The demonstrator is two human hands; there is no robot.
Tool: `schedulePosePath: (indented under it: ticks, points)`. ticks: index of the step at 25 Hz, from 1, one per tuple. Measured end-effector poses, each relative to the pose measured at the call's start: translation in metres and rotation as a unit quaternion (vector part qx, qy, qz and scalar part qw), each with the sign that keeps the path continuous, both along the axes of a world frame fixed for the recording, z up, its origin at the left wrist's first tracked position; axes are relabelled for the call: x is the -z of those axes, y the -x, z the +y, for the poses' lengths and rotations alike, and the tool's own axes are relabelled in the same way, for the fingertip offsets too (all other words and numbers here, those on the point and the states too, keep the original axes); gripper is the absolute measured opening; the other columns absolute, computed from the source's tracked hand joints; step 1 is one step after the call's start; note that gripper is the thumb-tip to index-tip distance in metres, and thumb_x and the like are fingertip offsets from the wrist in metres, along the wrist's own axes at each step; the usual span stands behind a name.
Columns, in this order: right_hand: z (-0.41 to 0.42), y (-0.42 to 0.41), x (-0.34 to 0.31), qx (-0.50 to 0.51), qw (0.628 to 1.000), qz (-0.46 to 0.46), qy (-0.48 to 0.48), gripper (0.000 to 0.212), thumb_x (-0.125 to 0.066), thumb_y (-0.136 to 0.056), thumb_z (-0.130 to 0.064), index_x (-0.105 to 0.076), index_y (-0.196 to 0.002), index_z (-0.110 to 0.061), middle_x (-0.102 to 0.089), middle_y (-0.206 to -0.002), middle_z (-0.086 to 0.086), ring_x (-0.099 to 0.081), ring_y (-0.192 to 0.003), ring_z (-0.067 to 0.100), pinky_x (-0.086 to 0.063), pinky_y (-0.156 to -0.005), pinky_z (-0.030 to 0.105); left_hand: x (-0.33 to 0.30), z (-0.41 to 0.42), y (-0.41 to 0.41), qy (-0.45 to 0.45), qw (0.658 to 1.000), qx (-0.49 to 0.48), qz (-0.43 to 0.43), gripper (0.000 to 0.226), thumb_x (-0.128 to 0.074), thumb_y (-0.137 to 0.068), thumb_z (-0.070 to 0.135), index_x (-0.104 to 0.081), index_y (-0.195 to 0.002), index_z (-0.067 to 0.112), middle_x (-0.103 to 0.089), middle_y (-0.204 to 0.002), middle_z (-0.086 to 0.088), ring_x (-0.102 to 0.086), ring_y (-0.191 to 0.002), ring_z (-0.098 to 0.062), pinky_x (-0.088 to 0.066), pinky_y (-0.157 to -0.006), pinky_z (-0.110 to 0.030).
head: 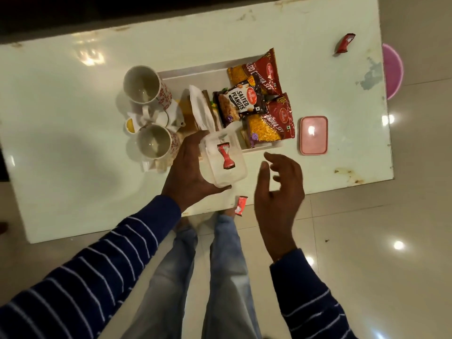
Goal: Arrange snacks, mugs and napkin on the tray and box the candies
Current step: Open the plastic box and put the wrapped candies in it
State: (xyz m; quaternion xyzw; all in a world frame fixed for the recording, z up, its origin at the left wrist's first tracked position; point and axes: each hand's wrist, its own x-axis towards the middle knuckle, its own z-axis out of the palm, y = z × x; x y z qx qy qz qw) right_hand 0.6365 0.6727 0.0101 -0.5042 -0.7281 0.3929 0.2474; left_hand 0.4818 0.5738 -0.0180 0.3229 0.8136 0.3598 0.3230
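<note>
Above the near edge of the pale bench (73, 133), in the head view, the left hand (188, 172) holds a clear plastic box (223, 160), its grip curled around the box's left side and underside. One red-wrapped candy (226, 156) lies inside the box. The right hand (278, 192) hovers just right of the box with its grip slack and fingers loosely spread, holding nothing.

A second red candy (240, 205) lies at the bench's near edge, between the two hands. A third candy (344, 43) lies well apart, near the far right corner. The pink lid (313, 135) rests flat on the bench, just right of the tray.

The white tray (193, 75) sits at mid-bench, partly hidden by the box. On its right half lie overlapping snack packets: a dark one (241, 101) reads "SALTED PEANUTS", and two red ones (265, 72) (272, 118) read, in part, "BHUJIA SEV". A white napkin (201, 108) lies left of the packets. Two white mugs (144, 84) (154, 141) with red patterning stand at the tray's left end, with small white pouring vessels (161, 116) between them; whether these rest on the tray cannot be told.

A pink round object (393, 69) shows on the tiled floor (367, 228) beyond the bench's right edge.
</note>
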Motion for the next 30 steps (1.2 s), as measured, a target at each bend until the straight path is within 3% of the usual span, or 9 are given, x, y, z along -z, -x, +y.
schedulePosePath:
  ticks: [3, 6, 8, 12, 17, 23, 28, 30]
  points:
    - [-0.030, -0.033, 0.018, 0.053, 0.992, -0.090, 0.071, 0.026, -0.062, -0.095, -0.038, -0.056, -0.120, -0.032, -0.053, -0.118, -0.012, -0.061, -0.097, 0.010, -0.059, -0.074, 0.029, -0.007, -0.023, 0.000, 0.014, 1.000, -0.003, -0.002, 0.118, -0.096, -0.051, 0.041, -0.031, -0.146, 0.016, -0.043, -0.146, -0.001, -0.041, -0.133, -0.014, -0.042, -0.104, -0.026]
    - [-0.068, -0.058, 0.044, 0.033, 0.970, -0.170, 0.168, 0.054, -0.070, -0.086, -0.051, -0.048, -0.131, -0.033, -0.044, -0.129, -0.012, -0.058, -0.109, 0.013, -0.056, -0.084, 0.028, -0.009, -0.044, -0.006, 0.028, 0.999, -0.013, -0.023, 0.115, -0.096, -0.051, 0.039, -0.033, -0.145, 0.017, -0.046, -0.145, -0.002, -0.043, -0.129, -0.008, -0.042, -0.100, -0.024]
    - [-0.086, -0.063, 0.061, 0.010, 0.964, -0.179, 0.196, 0.061, -0.074, -0.083, -0.048, -0.044, -0.135, -0.035, -0.041, -0.132, -0.010, -0.056, -0.111, 0.012, -0.051, -0.082, 0.019, -0.007, -0.057, -0.011, 0.038, 0.999, -0.019, -0.027, 0.112, -0.096, -0.053, 0.038, -0.035, -0.144, 0.017, -0.048, -0.143, -0.003, -0.042, -0.125, -0.005, -0.043, -0.099, -0.025]
    - [-0.099, -0.051, 0.083, 0.008, 0.965, -0.175, 0.193, 0.054, -0.071, -0.086, -0.041, -0.042, -0.131, -0.042, -0.040, -0.126, -0.013, -0.050, -0.104, 0.003, -0.038, -0.072, 0.006, 0.002, -0.080, -0.025, 0.058, 0.997, -0.011, -0.057, 0.114, -0.095, -0.054, 0.036, -0.033, -0.147, 0.016, -0.045, -0.146, -0.003, -0.045, -0.132, -0.016, -0.046, -0.105, -0.038]
    - [-0.096, -0.038, 0.109, -0.005, 0.966, -0.204, 0.161, 0.041, -0.060, -0.093, -0.032, -0.045, -0.131, -0.034, -0.043, -0.130, -0.002, -0.051, -0.104, 0.012, -0.051, -0.083, 0.026, 0.023, -0.096, -0.036, 0.073, 0.996, 0.021, -0.049, 0.115, -0.094, -0.054, 0.041, -0.032, -0.148, 0.020, -0.043, -0.146, 0.000, -0.037, -0.127, -0.003, -0.040, -0.101, -0.023]
    - [-0.095, -0.034, 0.121, 0.013, 0.969, -0.188, 0.158, 0.037, -0.057, -0.094, -0.016, -0.052, -0.130, -0.024, -0.048, -0.128, 0.004, -0.056, -0.104, 0.016, -0.044, -0.086, 0.022, 0.034, -0.098, -0.039, 0.068, 0.996, 0.025, -0.046, 0.113, -0.093, -0.056, 0.044, -0.031, -0.148, 0.022, -0.043, -0.146, 0.001, -0.036, -0.126, -0.001, -0.034, -0.096, -0.011]
    - [-0.086, -0.032, 0.115, 0.022, 0.969, -0.191, 0.155, 0.030, -0.060, -0.092, -0.016, -0.057, -0.123, -0.017, -0.057, -0.119, 0.005, -0.051, -0.097, 0.010, -0.054, -0.093, 0.036, 0.032, -0.093, -0.035, 0.048, 0.998, 0.026, -0.028, 0.111, -0.092, -0.057, 0.044, -0.030, -0.147, 0.025, -0.045, -0.144, 0.000, -0.036, -0.125, 0.000, -0.039, -0.098, -0.021]
    - [-0.077, -0.024, 0.102, 0.034, 0.975, -0.163, 0.148, 0.031, -0.064, -0.091, -0.015, -0.058, -0.121, -0.017, -0.058, -0.117, 0.004, -0.057, -0.094, 0.007, -0.057, -0.089, 0.035, 0.030, -0.089, -0.032, 0.037, 0.999, 0.015, -0.021, 0.107, -0.092, -0.059, 0.044, -0.029, -0.144, 0.028, -0.047, -0.142, 0.000, -0.037, -0.124, 0.001, -0.039, -0.098, -0.021]
